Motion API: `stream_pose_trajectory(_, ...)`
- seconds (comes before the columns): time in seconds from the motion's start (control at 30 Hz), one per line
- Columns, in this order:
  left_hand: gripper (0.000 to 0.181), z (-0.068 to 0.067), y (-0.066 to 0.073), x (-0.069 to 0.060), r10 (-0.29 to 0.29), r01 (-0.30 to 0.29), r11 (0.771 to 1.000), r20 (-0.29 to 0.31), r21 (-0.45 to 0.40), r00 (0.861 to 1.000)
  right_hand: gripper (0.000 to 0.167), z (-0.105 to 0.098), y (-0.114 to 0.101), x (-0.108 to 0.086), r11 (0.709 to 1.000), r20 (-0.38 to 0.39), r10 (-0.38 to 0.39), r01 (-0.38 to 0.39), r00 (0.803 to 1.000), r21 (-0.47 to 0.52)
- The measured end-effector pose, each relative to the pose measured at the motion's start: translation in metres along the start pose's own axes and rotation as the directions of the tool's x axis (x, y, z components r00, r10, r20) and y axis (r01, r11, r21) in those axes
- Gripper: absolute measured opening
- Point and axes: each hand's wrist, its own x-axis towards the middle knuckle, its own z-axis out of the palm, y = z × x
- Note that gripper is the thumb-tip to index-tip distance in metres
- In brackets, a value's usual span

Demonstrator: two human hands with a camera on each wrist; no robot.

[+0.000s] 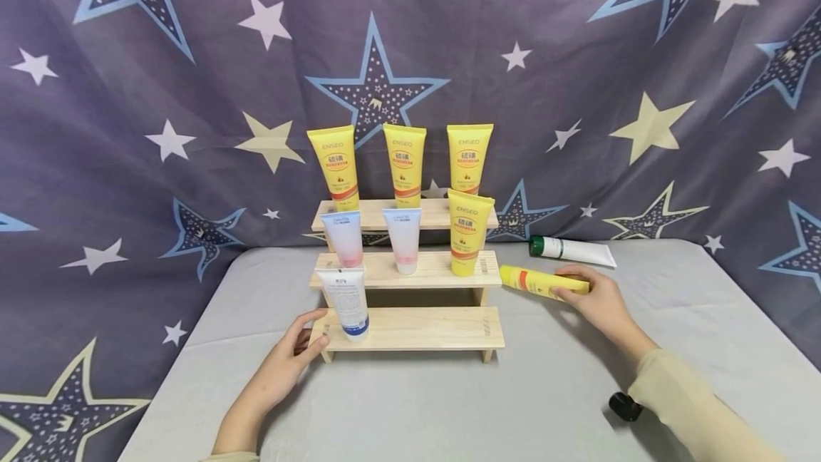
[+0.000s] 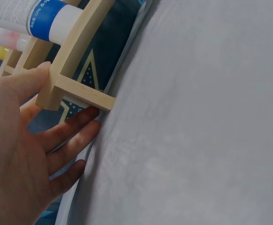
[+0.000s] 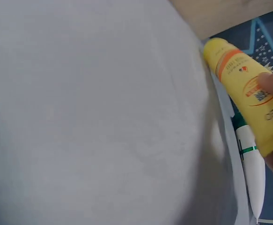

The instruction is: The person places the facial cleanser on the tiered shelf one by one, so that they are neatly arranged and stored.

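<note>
My left hand holds the left end of a three-step wooden rack. In the left wrist view the thumb lies against the end of the board and other fingers spread beside the leg. A white tube with a blue band stands upright on the bottom step near that hand. To the right of the rack, my right hand pinches a yellow tube near its flat end. The tube lies sideways, its cap end toward the rack; in the right wrist view the thumb presses its printed side.
Three yellow tubes stand on the top step. Two pale pink tubes and a yellow tube stand on the middle step. Behind my right hand lies a white tube with a green cap. A black object sits near my right sleeve.
</note>
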Motion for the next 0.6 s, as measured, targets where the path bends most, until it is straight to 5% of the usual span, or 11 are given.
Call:
stream_pose_trajectory(0.2, 0.057, 0.000, 0.000, 0.000, -0.010, 0.010, 1.000, 0.002, 0.009, 1.000, 0.048, -0.015, -0.013, -0.019, 0.974, -0.076, 0.175, -0.161, 0.982, 0.161)
stream_pose_trajectory(0.4, 0.058, 0.000, -0.003, -0.001, -0.008, 0.008, 1.000, 0.005, 0.013, 1.000, 0.037, -0.023, -0.031, -0.031, 0.958, -0.206, 0.226, -0.179, 0.952, 0.225)
stream_pose_trajectory(0.6, 0.058, 0.000, -0.001, 0.000, 0.001, -0.001, 1.000, 0.005, 0.020, 1.000, 0.022, -0.026, -0.050, -0.040, 0.922, -0.239, 0.270, -0.179, 0.933, 0.342)
